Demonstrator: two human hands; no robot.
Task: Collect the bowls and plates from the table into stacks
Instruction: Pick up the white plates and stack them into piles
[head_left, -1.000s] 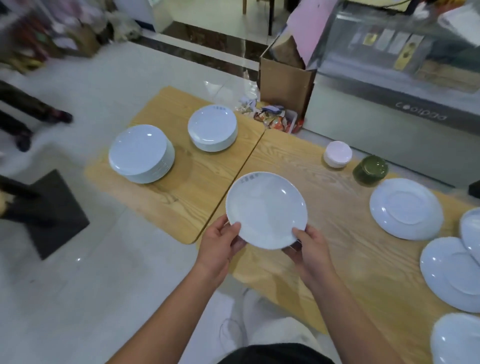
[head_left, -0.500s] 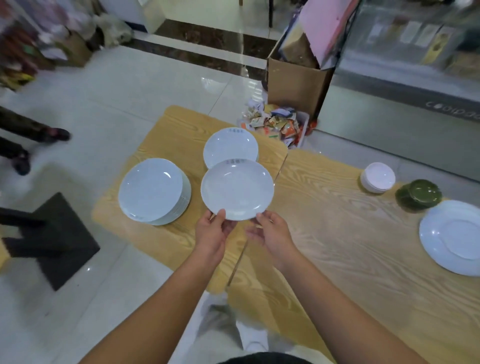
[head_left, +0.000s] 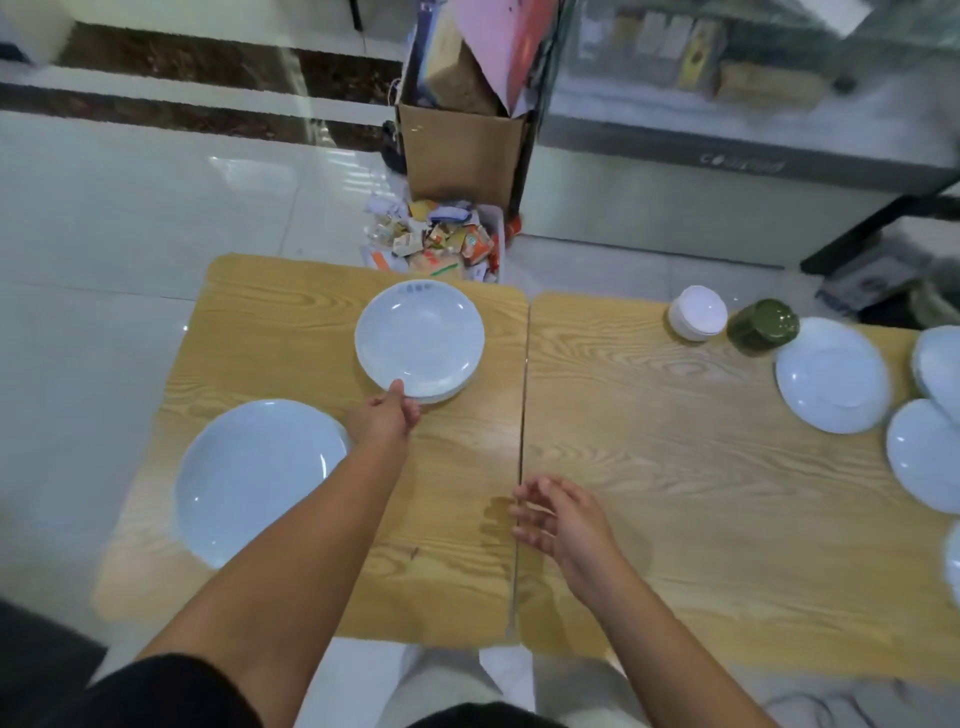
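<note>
A white plate (head_left: 420, 338) lies on top of a small stack at the back of the left wooden table (head_left: 270, 322). My left hand (head_left: 384, 418) pinches its near rim, thumb on top. My right hand (head_left: 561, 519) hovers with loosely spread fingers, holding nothing, over the seam between the two tables. A stack of larger white plates (head_left: 260, 478) sits at the near left, partly behind my left forearm. On the right table (head_left: 675, 493) lie loose white plates (head_left: 831, 382), a stack of small white bowls (head_left: 697, 312) and a green bowl (head_left: 762, 325).
More white plates (head_left: 924, 452) crowd the right edge of the view. Behind the tables stand a bin of wrappers (head_left: 436, 244), a cardboard box (head_left: 462, 150) and a glass display cabinet (head_left: 727, 156). Glossy tiled floor lies to the left.
Both hands carried the plate left and away onto the small stack. My right hand has let go and drawn back toward me; my left hand still holds the rim.
</note>
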